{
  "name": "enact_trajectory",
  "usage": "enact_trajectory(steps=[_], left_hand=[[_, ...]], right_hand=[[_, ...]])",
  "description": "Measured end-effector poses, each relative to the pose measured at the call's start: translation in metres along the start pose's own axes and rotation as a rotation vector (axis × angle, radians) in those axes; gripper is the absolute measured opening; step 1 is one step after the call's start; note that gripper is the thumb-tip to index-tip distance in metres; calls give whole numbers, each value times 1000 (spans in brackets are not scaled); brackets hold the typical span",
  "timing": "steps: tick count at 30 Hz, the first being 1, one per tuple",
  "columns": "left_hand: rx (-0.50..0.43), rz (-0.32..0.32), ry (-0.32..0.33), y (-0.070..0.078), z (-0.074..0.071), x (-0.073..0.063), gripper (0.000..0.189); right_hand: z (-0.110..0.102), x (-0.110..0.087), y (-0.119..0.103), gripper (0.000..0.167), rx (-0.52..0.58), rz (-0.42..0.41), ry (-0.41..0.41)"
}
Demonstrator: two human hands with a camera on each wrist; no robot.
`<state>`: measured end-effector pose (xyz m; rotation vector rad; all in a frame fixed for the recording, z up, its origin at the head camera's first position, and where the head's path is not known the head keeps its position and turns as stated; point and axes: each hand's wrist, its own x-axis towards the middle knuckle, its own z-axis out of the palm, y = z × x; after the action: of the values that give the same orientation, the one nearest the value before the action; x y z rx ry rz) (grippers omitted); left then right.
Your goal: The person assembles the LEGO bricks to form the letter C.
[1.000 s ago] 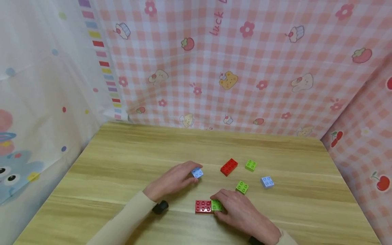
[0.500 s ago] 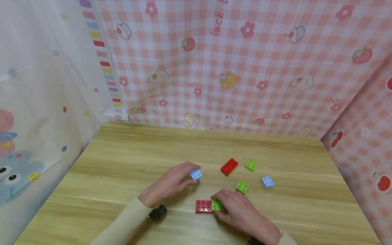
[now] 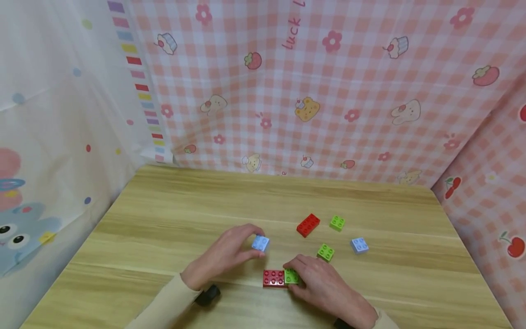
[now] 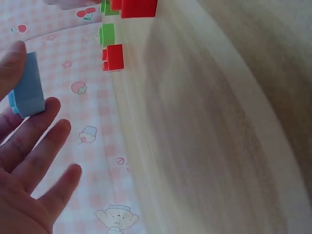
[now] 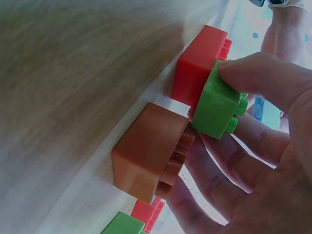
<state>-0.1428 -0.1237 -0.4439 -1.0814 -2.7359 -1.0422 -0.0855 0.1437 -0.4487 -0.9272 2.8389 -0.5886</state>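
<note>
Uneven pressure could dislodge the light-blue brick (image 3: 260, 243) pinched in the left grip (image 3: 226, 251) or green brick (image 3: 291, 276) pinched in the right grip (image 3: 322, 281).

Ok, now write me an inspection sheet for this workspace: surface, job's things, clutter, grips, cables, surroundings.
Surface: wood-grain table, looks flat.
Job's things: light blue block, in hand; green block, seemingly on the end of the red block.
Clutter: loose red block, far green block, nearer green block, spare light blue block; orange-brown block, seen only in the right wrist view.
Grips: left grip pinches the light blue block; right grip holds the green block.
Cables: nothing seen.
Surroundings: pink checked cloth behind and at right, white printed cloth at left.
</note>
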Motion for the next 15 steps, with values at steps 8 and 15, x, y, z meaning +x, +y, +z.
enact_trajectory(steps=[8,15], left_hand=[[-18,49,53,1,2,-8,42],[-21,159,103,-2,6,-15,44]], right_hand=[[0,-1,-1,36,-3,-6,9],[2,0,0,35,-7,-17,19]])
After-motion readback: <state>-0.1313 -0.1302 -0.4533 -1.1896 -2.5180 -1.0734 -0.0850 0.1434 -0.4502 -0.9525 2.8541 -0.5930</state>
